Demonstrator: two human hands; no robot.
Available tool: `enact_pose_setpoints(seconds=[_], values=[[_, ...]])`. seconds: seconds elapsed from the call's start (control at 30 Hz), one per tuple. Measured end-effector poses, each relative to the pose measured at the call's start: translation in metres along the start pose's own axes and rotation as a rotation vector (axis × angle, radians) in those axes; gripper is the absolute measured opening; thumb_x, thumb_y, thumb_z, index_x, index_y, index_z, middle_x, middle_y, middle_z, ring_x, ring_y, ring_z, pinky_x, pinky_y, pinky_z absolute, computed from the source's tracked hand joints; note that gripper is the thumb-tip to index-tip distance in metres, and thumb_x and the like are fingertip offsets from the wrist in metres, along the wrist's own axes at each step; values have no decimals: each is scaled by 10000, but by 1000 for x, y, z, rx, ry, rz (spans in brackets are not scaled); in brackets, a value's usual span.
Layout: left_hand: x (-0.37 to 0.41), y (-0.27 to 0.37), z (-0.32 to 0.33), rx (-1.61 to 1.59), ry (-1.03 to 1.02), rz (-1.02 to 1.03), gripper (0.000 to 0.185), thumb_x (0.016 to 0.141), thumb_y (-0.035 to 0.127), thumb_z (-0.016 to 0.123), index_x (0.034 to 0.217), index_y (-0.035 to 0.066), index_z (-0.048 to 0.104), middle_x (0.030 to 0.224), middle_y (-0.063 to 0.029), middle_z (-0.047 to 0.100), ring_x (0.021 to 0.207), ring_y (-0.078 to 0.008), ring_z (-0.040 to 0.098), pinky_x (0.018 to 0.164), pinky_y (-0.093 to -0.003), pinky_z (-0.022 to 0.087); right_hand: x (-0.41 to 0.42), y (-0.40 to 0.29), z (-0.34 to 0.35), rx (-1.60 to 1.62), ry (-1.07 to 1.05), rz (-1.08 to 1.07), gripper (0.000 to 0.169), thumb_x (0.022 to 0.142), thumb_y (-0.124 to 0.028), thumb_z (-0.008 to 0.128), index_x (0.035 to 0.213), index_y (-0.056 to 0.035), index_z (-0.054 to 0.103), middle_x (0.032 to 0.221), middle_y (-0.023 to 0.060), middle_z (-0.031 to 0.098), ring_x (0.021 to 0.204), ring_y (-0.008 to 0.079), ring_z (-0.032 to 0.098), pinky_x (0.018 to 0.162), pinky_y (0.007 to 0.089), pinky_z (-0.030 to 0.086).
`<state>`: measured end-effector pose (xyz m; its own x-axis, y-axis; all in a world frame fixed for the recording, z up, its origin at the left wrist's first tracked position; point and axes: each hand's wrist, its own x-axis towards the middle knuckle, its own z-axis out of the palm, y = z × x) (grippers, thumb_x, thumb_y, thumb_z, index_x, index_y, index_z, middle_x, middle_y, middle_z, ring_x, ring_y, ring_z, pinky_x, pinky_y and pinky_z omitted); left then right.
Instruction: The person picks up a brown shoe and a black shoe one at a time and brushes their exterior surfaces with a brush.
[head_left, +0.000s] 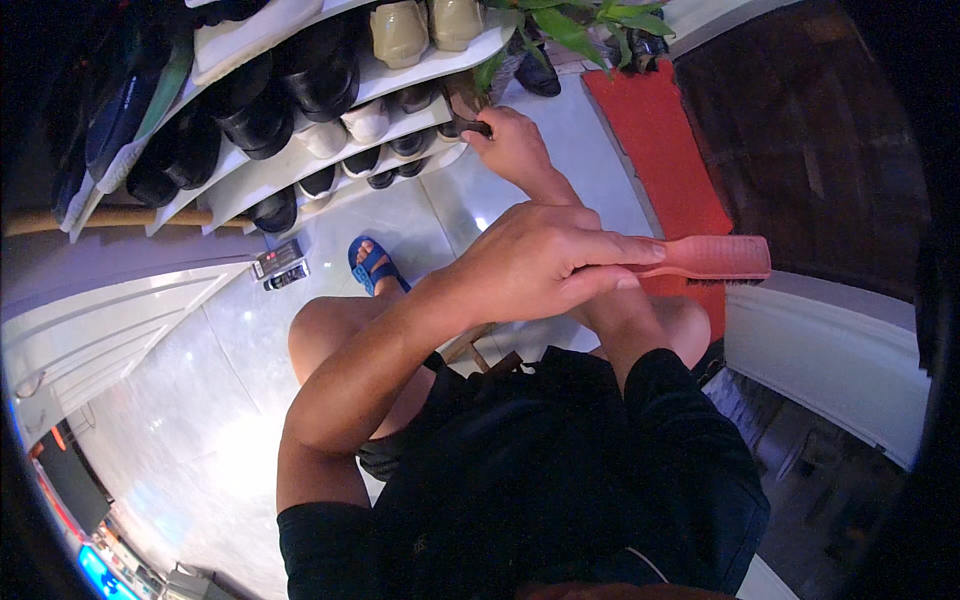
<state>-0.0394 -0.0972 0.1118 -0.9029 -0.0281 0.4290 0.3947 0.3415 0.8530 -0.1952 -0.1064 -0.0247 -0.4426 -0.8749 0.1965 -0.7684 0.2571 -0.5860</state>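
My left hand (547, 262) is closed around the narrow handle of a pink plastic brush (727, 255) with dark bristles facing my body. The brush points right, and this forearm crosses above my right one. Farther out, my right hand (521, 150) pinches the edge of a brown shoe (466, 97) at the right end of a shoe rack. Leaves partly cover that shoe, and I cannot tell whether it rests on a shelf.
A white rack (420, 135) holds several pairs of shoes. Green plant leaves (566, 34) overhang its right end. A red mat (660, 142) lies along the right. A small box (277, 259) and a tube (286, 276) lie on the tiles near my foot in a blue sandal (367, 264).
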Motion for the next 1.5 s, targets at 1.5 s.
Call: enact_pose_setpoints(seconds=[1.5], values=[[-4, 4, -4, 22, 61, 29, 296, 878, 267, 680, 1159, 179, 708, 927, -48, 723, 780, -247, 664, 680, -351, 523, 57, 15, 46, 129, 415, -55, 201, 784, -110, 725, 901, -22, 588, 812, 132, 603, 748, 345, 595, 669, 459, 473]])
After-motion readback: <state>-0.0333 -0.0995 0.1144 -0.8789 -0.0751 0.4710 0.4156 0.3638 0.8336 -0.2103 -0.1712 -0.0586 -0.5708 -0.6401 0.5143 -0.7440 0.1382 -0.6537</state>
